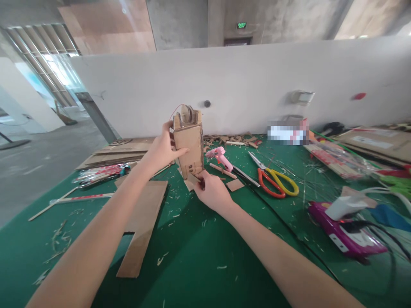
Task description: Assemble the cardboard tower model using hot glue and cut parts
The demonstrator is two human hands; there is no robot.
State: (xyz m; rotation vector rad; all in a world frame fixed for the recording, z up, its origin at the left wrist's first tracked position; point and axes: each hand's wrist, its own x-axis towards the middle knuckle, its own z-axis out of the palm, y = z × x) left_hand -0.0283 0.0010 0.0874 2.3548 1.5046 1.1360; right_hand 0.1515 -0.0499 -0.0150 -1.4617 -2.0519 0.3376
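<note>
Left hand [167, 147]: partly open, thumb across front of cardboard box [189, 147], fingers at its side.
Right hand [212, 190]: nearly closed, fingertips pinching small cardboard piece [193, 179] at box's lower end.
Box: upright above green counter [192, 248].

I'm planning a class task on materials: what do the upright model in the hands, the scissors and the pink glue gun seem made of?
Cardboard model: matt brown corrugated card, by its rough, layered edges.
Scissors: shiny grey blades, likely steel; smooth red and yellow handles, probably plastic or plastic-coated.
Glue gun: probably moulded plastic, by its smooth, evenly coloured body.
</note>
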